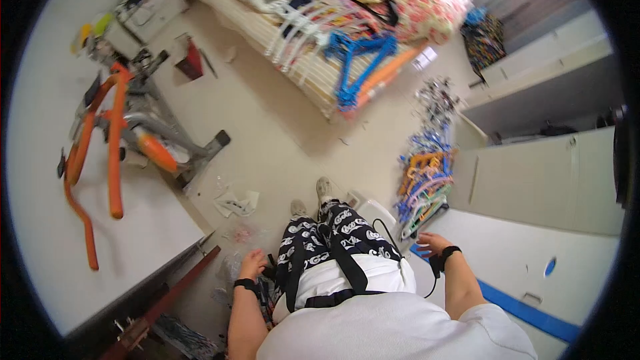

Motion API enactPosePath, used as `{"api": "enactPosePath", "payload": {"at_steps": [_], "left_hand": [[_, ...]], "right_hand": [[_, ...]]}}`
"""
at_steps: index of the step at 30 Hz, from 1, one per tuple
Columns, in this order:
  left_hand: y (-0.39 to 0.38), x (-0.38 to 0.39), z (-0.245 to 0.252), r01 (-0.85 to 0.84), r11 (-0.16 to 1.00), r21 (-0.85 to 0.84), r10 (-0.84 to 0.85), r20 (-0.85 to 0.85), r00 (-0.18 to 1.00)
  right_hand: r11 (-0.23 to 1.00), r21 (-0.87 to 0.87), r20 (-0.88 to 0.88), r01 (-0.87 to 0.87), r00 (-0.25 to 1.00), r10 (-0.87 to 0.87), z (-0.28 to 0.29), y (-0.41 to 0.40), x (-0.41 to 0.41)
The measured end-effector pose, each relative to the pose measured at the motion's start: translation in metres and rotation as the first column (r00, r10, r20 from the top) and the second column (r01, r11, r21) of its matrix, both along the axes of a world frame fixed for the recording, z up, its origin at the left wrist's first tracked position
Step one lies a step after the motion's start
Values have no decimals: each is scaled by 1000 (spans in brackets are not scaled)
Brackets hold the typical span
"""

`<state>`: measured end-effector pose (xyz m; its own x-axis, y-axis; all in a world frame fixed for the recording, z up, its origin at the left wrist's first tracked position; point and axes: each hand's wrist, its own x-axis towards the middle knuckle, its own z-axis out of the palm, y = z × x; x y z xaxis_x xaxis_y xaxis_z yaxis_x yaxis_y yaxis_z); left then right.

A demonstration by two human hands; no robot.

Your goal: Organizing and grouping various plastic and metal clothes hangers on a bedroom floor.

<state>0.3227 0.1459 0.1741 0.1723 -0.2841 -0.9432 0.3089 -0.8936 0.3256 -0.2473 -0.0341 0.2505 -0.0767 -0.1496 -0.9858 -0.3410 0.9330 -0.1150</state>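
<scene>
My left hand hangs beside my left hip with nothing in it, the fingers loosely apart. On the other side, my right hand hovers near the white cabinet, empty, its fingers spread. Just beyond it, a long pile of coloured clothes hangers lies on the floor, running up to tangled metal hangers or clips. On the bed corner ahead rest several white hangers and a bundle of blue hangers.
Heaped clothes and a floral quilt cover the bed. An exercise bike with orange handlebars stands left, near a dark red bin. Crumpled paper and plastic bags lie on the floor. White cabinets line the right.
</scene>
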Motion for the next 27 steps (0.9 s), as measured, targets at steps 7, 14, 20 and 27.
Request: {"api": "enactPosePath", "payload": {"at_steps": [7, 14, 20, 27], "left_hand": [[-71, 43, -32, -97, 994, -44, 96, -7, 995], [-195, -3, -6, -22, 985, -174, 23, 5, 1000], [-308, -124, 42, 37, 963, -269, -40, -5, 999], [-391, -247, 40, 61, 988, -143, -69, -53, 996]], "right_hand": [[961, 70, -113, 269, 959, -260, 42, 127, -17], [846, 140, -85, 514, 858, -507, 35, 172, -50], [843, 270, 31, 465, 871, -491, -46, 77, -111], [990, 97, 135, 103, 984, -115, -159, -131, -170]]}}
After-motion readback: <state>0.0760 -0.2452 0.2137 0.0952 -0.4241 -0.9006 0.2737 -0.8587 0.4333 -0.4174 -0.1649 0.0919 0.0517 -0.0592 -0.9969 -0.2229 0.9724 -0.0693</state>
